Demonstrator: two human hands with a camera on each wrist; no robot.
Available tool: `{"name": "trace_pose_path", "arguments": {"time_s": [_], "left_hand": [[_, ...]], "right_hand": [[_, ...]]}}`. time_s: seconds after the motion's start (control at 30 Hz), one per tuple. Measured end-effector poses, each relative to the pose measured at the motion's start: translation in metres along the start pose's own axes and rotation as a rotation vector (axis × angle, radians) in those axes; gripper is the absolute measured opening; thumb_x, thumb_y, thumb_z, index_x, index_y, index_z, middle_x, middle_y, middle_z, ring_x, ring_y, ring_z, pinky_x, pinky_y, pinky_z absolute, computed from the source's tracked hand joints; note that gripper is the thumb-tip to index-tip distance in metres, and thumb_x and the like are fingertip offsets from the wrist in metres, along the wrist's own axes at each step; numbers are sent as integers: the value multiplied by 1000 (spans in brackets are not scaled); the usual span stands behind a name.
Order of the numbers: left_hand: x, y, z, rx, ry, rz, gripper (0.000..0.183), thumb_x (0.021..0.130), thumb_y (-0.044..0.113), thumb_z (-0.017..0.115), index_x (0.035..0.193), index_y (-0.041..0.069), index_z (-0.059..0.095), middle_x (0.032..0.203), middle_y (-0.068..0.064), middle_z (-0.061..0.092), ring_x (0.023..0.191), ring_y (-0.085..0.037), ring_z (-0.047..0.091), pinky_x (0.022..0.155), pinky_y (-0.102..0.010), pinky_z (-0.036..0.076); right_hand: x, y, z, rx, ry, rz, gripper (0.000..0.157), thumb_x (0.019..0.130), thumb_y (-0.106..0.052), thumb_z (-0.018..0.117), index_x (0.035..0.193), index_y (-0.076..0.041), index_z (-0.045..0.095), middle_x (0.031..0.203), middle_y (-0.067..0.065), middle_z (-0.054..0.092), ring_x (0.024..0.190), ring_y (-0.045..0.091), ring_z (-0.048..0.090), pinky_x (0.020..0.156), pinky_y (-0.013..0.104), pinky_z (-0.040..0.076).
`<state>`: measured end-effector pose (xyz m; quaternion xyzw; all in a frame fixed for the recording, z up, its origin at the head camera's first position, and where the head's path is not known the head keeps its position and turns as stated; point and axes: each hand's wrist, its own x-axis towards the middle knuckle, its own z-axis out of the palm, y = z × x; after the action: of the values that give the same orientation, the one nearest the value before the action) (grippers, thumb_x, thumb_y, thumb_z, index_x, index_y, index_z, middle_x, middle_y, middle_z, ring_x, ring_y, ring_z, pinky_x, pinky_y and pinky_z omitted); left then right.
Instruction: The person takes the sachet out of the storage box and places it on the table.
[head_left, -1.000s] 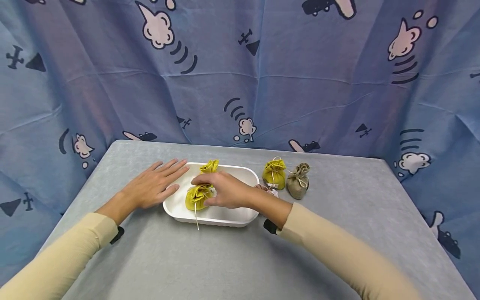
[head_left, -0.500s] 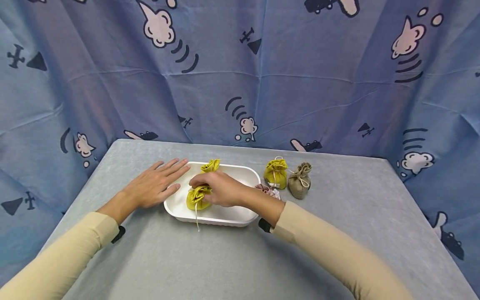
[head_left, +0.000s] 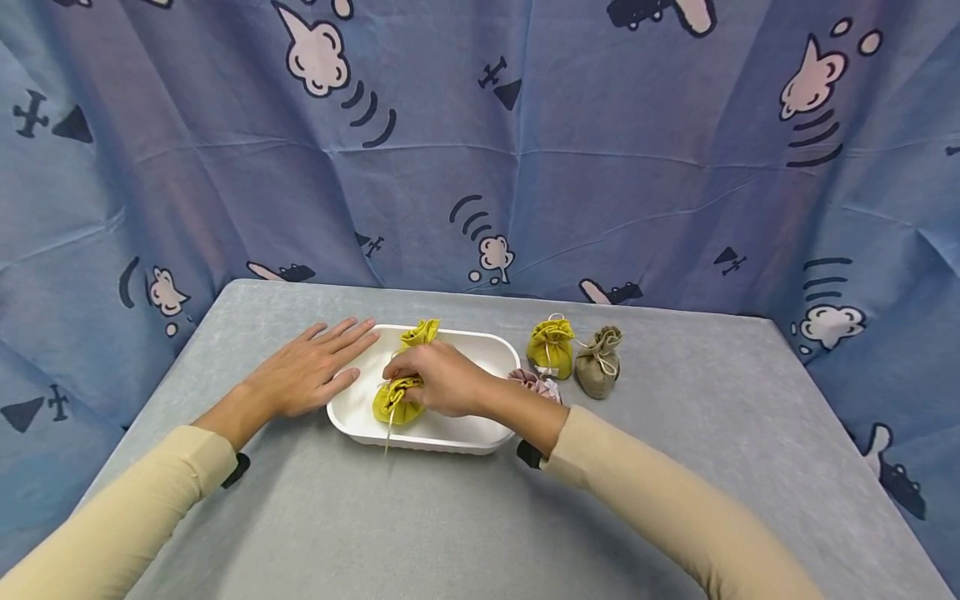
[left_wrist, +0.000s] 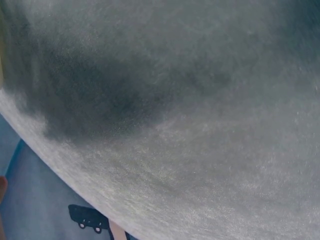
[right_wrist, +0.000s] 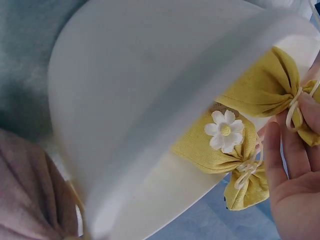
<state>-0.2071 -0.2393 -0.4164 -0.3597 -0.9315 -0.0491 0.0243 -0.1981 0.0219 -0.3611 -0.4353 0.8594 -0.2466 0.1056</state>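
Observation:
My right hand point(head_left: 442, 379) reaches into a white tray point(head_left: 483, 433) and pinches the gathered neck of a small yellow drawstring pouch point(head_left: 392, 412). In the right wrist view, the thumb and fingers are at the tied cord of that pouch point(right_wrist: 265, 85). A second yellow pouch point(head_left: 422, 332), partly behind the hand in the head view, lies in the tray; a white cloth flower point(right_wrist: 224, 131) shows on a yellow pouch beside the held one in the right wrist view. My left hand point(head_left: 311, 371) lies with fingers extended at the tray's left rim.
To the tray's right stand another yellow pouch point(head_left: 551, 350) and a grey-brown pouch point(head_left: 597, 367). A pink pouch point(head_left: 536, 383) sits by the tray's right end, partly behind my right forearm. The grey table point(head_left: 360, 525) ends at a patterned blue curtain point(head_left: 600, 208).
My right fingers have drawn in on the pouch's neck. The pouch has shifted slightly, and its hanging cord has swung a little left. My left hand stays in place.

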Motion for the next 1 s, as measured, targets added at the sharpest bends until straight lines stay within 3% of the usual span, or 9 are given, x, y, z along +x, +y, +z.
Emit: {"name": "trace_pose_path", "arguments": {"time_s": [0.47, 0.63, 0.83, 1.0], "left_hand": [[-1, 0, 1, -11, 12, 9, 59, 106, 36, 41, 159, 16, 26, 165, -3, 23, 149, -31, 24, 115, -59, 22], [0, 0, 2, -14, 13, 11, 59, 106, 36, 41, 159, 15, 26, 164, -4, 23, 149, -30, 24, 115, -59, 23], [0, 1, 1, -17, 13, 8, 59, 106, 37, 40, 159, 15, 26, 165, -3, 23, 149, -30, 24, 115, -59, 23], [1, 1, 2, -12, 9, 7, 59, 106, 38, 40, 159, 15, 27, 165, -3, 22, 149, -30, 23, 115, -59, 22]], "right_hand": [[-15, 0, -14, -19, 43, -57, 26, 84, 1, 76, 109, -6, 75, 106, 3, 74, 102, 15, 67, 93, 30, 51], [-24, 1, -25, -5, 74, -88, 24, 86, -1, 75, 110, -4, 74, 104, 2, 74, 96, 14, 67, 87, 26, 52], [-34, -1, -41, 0, 102, -68, 24, 89, -4, 73, 113, -4, 74, 107, 2, 74, 92, 10, 67, 82, 24, 52], [-47, 0, -53, 25, 173, -46, 24, 90, -5, 74, 114, -4, 74, 109, 3, 74, 93, 10, 67, 81, 26, 53]]}}
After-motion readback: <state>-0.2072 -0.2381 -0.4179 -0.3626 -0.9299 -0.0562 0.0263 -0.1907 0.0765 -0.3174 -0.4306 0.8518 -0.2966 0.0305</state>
